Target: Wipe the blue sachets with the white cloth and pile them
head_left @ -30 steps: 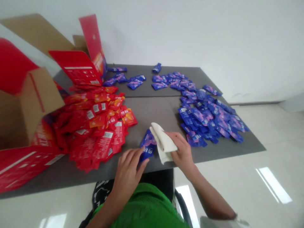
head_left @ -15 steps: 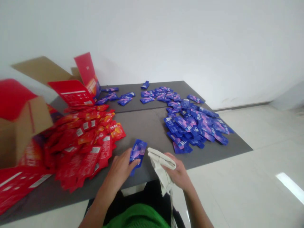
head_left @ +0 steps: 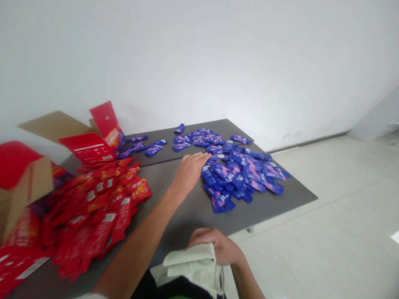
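My left hand (head_left: 190, 170) is stretched forward over the table, its fingers extended at the left edge of a heap of blue sachets (head_left: 238, 176). I see no sachet held in it, though its underside is hidden. Low in front of me, my right hand (head_left: 216, 243) grips a folded cream cloth pouch (head_left: 193, 263) with a cord hanging down. The pouch is beyond the table's front edge, close to my body.
On the left lies a large heap of red sachets (head_left: 102, 203) beside open red cardboard boxes (head_left: 85, 147). Several loose blue sachets (head_left: 155, 147) are scattered toward the back of the dark grey table (head_left: 174, 214). A white wall (head_left: 199, 62) stands behind.
My left hand has moved forward to the blue heap, and the blue sachet it held no longer shows in it. My right hand has drawn the pouch lower, toward my body. The view has shifted.
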`<state>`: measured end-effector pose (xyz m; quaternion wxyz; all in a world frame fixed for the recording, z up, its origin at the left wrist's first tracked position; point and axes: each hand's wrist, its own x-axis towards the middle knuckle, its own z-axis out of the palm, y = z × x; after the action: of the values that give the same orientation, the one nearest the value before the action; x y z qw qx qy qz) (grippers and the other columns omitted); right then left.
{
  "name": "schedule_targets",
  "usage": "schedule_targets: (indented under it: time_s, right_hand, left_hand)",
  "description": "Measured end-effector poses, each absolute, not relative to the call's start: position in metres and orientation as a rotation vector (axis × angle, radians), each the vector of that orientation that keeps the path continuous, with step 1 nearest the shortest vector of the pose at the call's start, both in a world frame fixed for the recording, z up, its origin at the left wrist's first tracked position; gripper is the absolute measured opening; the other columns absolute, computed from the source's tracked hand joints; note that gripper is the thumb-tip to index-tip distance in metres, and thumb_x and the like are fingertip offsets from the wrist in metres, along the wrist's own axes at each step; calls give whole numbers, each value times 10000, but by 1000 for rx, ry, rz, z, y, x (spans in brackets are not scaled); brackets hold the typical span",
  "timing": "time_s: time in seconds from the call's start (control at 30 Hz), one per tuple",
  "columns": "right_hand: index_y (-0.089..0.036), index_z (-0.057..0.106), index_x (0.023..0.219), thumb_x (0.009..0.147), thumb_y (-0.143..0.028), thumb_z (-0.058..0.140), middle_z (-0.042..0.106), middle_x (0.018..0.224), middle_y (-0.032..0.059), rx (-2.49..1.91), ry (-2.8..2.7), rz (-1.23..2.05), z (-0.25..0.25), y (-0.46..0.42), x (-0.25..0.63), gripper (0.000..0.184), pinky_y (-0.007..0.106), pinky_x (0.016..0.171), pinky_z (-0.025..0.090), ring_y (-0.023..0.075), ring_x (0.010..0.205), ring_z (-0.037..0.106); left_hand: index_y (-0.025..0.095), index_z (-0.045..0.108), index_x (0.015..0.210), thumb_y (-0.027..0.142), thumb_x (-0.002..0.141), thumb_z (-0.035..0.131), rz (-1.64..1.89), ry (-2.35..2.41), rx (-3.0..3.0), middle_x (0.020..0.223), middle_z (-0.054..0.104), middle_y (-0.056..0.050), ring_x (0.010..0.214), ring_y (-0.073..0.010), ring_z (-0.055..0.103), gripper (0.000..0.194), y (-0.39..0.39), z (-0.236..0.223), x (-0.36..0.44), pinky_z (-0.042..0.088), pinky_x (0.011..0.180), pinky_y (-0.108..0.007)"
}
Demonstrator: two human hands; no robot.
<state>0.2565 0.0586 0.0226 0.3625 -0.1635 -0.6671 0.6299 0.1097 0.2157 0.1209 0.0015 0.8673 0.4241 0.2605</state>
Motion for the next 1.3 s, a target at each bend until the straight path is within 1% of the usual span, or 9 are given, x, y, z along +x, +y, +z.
schedule_targets:
  time_s: [0.13,0.27,0.57,0.67,0.73,0.83,0.97,1.17,1.3]
  right_hand:
    - [-118,819,1119,907,-603,700,753,967,161,-398,-1703,1605,17,58,256,543,298,809,566,211,865,703]
    - [-110,823,1104,911,-607,693,756,959,166,-355,-1697,1591,13,59,256,549,293,814,568,206,851,704]
    - [-114,823,1104,931,-576,682,752,957,159,-318,-1666,1615,10,59,255,512,280,801,570,191,838,701]
    - [-114,826,1096,929,-554,694,751,939,154,-333,-1668,1610,11,58,255,489,278,799,568,189,830,695]
    - [-116,828,1089,926,-552,696,751,925,149,-344,-1684,1609,12,58,255,484,276,792,566,188,823,692]
    - [-98,829,1068,929,-531,693,751,900,150,-357,-1722,1604,14,58,255,474,265,764,557,181,798,688]
    - [-105,833,1055,939,-553,665,744,893,142,-415,-1776,1633,19,60,255,492,264,748,544,178,790,684]
    - [-153,849,1007,895,-572,719,725,877,105,-531,-1737,1688,24,54,253,453,265,726,529,177,768,675]
    - [-179,851,1004,805,-790,671,721,893,107,-590,-1753,1732,10,57,249,668,295,764,543,209,808,686]
  left_hand:
    - [241,566,1472,67,1024,374,507,1224,2849,1563,542,-51,1499,-224,428,518,239,95,149,351,1191,-458]
    - [249,527,1510,41,989,377,288,1185,2835,1589,507,-50,1513,-233,410,581,239,65,158,381,1176,-451]
    - [217,491,1538,84,948,434,243,1169,2756,1662,397,-71,1573,-271,280,608,230,78,145,333,1215,-512]
    - [244,546,1489,161,1016,436,381,1157,2725,1642,434,-65,1557,-264,318,493,216,81,133,342,1205,-500]
    - [258,625,1391,271,1069,433,564,1157,2660,1540,566,-67,1474,-241,449,376,203,82,120,372,1180,-456]
    - [219,711,1093,382,1106,367,793,1303,2490,1147,754,-64,1125,-183,667,381,189,86,95,478,1021,-337]
    - [201,642,851,418,1116,257,678,1763,2378,818,685,-43,821,-176,658,515,211,85,67,504,809,-297]
    - [133,672,1178,280,1044,515,483,1966,2323,1221,683,-150,1172,-251,630,254,314,70,53,486,1036,-405]
    - [173,618,1319,370,999,643,407,2040,2293,1386,606,-120,1242,-282,605,377,371,62,56,507,1053,-533]
